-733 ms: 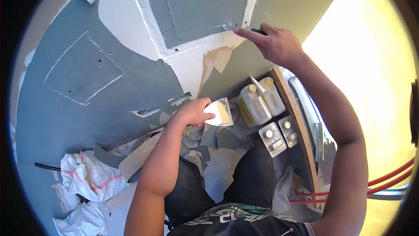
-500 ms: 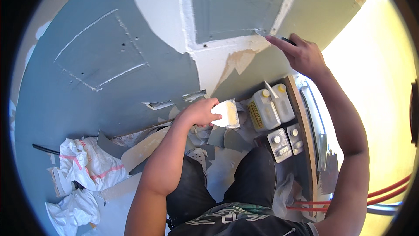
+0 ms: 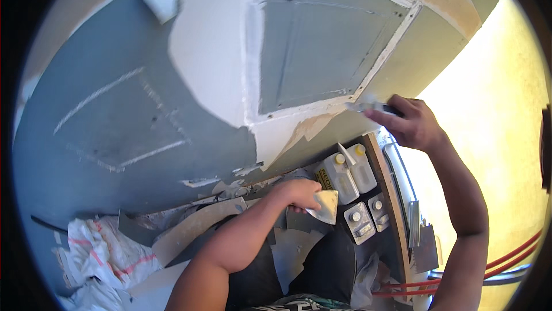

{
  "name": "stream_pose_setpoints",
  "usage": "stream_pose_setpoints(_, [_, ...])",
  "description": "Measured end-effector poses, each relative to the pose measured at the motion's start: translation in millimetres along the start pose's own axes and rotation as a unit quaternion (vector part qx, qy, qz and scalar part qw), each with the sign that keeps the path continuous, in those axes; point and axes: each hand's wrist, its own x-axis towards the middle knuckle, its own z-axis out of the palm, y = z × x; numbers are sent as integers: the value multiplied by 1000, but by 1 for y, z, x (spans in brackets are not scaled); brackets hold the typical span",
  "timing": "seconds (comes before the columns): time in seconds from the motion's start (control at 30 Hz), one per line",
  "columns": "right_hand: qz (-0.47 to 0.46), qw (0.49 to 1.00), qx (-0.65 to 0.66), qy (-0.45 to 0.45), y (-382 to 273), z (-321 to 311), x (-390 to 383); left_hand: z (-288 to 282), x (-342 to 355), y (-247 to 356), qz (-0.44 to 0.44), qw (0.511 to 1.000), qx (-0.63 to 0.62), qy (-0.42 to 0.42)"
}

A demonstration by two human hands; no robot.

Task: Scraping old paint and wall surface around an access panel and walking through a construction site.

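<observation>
My left hand (image 3: 300, 194) is closed around a wide putty knife (image 3: 328, 206), whose pale blade is smeared with beige compound and points down to the right. Over at the right, my right hand (image 3: 415, 122) grips a narrower putty knife (image 3: 372, 107) with a dark handle. Its blade tip is at the lower right corner of a grey-green wall panel (image 3: 322, 46), near the white compound along the seam; whether it touches the wall I cannot tell. White filler (image 3: 253, 69) borders the panel, and a torn tan patch (image 3: 310, 128) lies under its lower edge.
Two pale jugs with yellow caps (image 3: 339, 176) and two metal cans (image 3: 359, 223) stand by a wooden stud (image 3: 386, 196). White sacks (image 3: 109, 253) and board scraps (image 3: 198, 224) lie at left. Red hoses (image 3: 506, 256) cross the lower right. A chalky outline (image 3: 123, 121) marks the left wall.
The view has tilted up, showing more of the panel. My left hand has moved right toward the jugs, its knife now angled downward. The right knife has shifted slightly below the panel's corner.
</observation>
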Motion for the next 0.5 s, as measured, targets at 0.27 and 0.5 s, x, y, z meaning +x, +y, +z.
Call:
stream_pose_setpoints(0.27, [-146, 952, 265, -47, -69, 41, 81, 48, 66, 28, 0, 988, -30, -152])
stream_pose_setpoints(0.5, [-27, 886, 448, 121, -132, 54, 83, 75, 51, 39, -33, 986, -83, -139])
